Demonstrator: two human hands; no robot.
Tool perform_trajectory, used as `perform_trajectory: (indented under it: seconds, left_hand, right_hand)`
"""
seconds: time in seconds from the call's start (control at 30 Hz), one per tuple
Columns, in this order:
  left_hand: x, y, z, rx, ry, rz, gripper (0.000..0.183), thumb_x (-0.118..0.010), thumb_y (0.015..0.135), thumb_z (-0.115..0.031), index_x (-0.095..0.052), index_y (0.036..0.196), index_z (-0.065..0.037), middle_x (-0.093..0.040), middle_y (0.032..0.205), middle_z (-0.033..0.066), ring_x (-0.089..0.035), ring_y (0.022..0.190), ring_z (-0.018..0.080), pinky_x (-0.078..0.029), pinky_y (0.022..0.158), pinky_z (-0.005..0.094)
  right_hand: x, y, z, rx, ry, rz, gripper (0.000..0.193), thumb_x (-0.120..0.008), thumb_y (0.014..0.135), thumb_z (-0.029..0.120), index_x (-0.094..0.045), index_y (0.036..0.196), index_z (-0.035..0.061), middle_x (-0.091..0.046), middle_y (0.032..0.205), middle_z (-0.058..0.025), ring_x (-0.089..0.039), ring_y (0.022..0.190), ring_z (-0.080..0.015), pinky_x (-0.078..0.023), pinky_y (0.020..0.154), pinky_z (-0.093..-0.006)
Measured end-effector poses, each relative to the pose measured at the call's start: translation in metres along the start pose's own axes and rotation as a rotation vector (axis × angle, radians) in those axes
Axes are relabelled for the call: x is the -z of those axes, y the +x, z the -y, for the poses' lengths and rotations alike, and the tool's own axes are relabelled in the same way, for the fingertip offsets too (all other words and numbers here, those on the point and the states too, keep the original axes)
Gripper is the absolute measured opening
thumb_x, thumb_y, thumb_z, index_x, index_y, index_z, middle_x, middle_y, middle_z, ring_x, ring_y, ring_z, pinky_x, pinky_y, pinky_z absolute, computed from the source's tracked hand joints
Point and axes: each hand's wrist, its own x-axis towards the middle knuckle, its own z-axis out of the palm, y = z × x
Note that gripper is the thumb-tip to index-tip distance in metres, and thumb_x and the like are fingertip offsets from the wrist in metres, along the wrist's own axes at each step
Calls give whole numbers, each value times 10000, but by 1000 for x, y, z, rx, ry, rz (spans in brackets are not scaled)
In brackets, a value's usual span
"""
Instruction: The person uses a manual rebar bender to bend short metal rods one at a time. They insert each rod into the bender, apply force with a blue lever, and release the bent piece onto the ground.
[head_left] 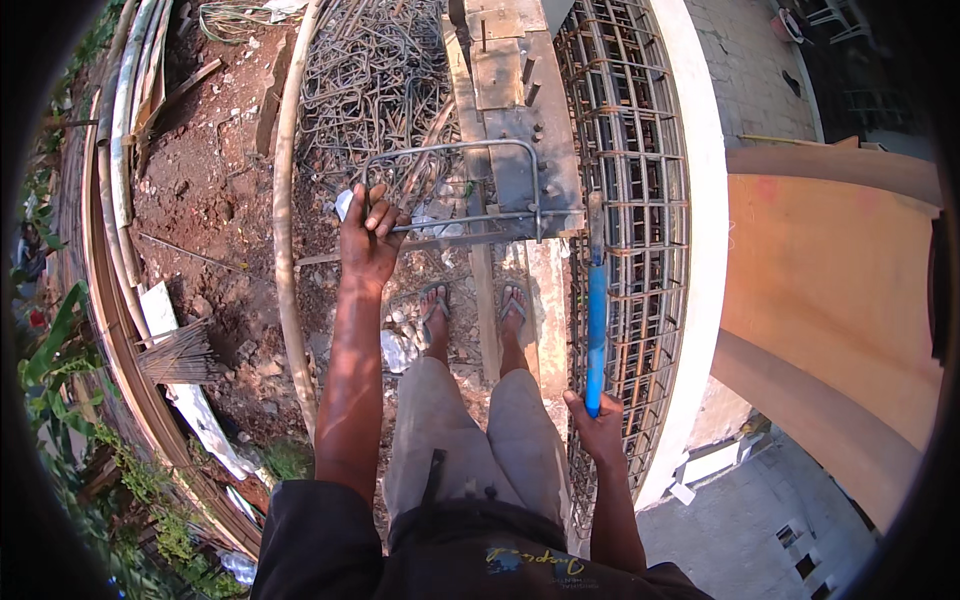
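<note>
My left hand (369, 242) is closed around the left end of a steel bar bent into a long rectangular stirrup (452, 147). The stirrup's right end lies among the upright pegs of a bending bench (518, 128), a plank with dark metal plating. My right hand (598, 430) grips the lower end of a blue-sleeved bar (597, 335). Its bare metal tip points away from me, just right of the bench's near corner. Whether that tip touches the stirrup, I cannot tell.
A tangled heap of bent stirrups (375, 85) lies beyond my left hand. Tied rebar cages (640, 200) run along the right, beside a white ledge (705, 250). A wooden pole (285, 200) borders the rubble and soil at left. Planks lie near my sandalled feet.
</note>
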Motion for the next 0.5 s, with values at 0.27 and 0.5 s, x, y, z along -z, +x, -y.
perform_trajectory:
  seconds: [0.27,0.5]
  left_hand:
    - [-6,51,-20,47,377,-288,376,-802,1006,-432,-635,1019,-95,-342,654,-92,-313,517,54,-216,391,233]
    - [-13,53,-17,-9,342,-329,319,-845,971,-396,-666,948,-132,-399,652,-91,-299,492,48,-223,398,223]
  right_hand:
    - [101,62,10,-8,-372,-72,465,-780,1001,469,-795,953,7,-526,603,-59,-485,583,-157,-396,559,-391]
    - [157,112,43,11,-581,52,561,-773,976,583,-824,969,24,-532,593,-56,-503,599,-178,-432,587,-419]
